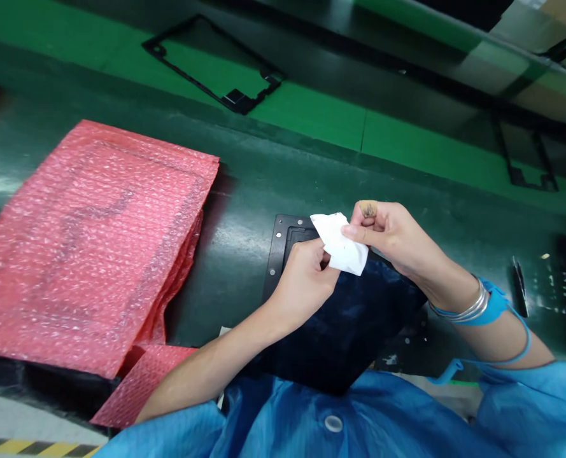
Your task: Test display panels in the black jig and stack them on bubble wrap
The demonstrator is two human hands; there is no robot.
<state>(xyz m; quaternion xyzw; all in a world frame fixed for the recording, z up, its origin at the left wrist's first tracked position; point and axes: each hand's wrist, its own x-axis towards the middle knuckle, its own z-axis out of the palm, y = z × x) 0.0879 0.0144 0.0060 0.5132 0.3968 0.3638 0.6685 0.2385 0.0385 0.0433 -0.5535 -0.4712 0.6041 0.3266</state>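
A crumpled white wipe (344, 249) hangs between my two hands above a dark panel. My left hand (309, 273) is closed, its fingertips partly hidden behind the lower left of the wipe. My right hand (385, 232) pinches the wipe's upper right side between thumb and fingers. A tan bandage (368, 208) wraps one right finger, and a blue wrist strap (495, 305) circles that wrist. Below the hands lies the black panel (330, 337), close to my body. Its far left corner has a flat black border with several small round silver spots.
Red bubble-wrap bags (96, 235) are stacked at the left. A thin black frame (187, 70) lies at the back, with a similar frame (526, 159) at the back right. Tweezers (520, 286) lie on the green bench (244, 191) at the right.
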